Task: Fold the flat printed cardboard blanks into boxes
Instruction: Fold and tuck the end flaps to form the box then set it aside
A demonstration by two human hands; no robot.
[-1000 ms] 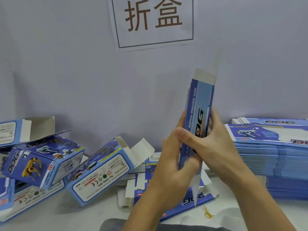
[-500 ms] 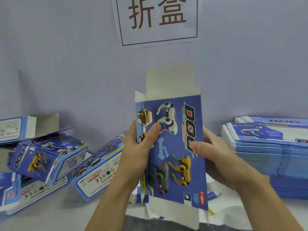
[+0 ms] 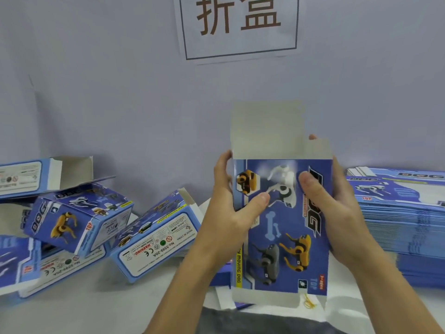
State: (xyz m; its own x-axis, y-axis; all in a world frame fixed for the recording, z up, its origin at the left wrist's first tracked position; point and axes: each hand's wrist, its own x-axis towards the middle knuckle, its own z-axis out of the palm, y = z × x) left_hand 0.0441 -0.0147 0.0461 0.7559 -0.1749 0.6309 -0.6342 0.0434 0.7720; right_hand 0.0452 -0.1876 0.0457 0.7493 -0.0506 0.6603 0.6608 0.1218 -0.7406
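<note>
- The cardboard blank [image 3: 281,225] now faces the camera with its broad printed panel, where a second ago only its narrow edge showed; half a second ago the panel had already turned round, and since then it has come nearer and a little right.
- The blank is held upright in mid-air at centre, above the near table edge, between the two hands.
- The left hand [image 3: 231,213] grips the blank's left edge: thumb curled onto the printed face, fingers behind the panel.
- The right hand [image 3: 337,213] grips the right edge likewise: thumb on the face near the logo, fingers wrapped behind.
- The unprinted top flap [image 3: 267,131] stands straight up; the bottom flap [image 3: 265,297] hangs down, unfolded.
- Judgement: the blank appears ready to be opened into a sleeve; the flaps are not yet tucked.
- Folded boxes [image 3: 154,237] lie at left with flaps open; the stack of flat blanks [image 3: 404,213] sits at right.
- A sign [image 3: 238,25] hangs on the far wall.
</note>
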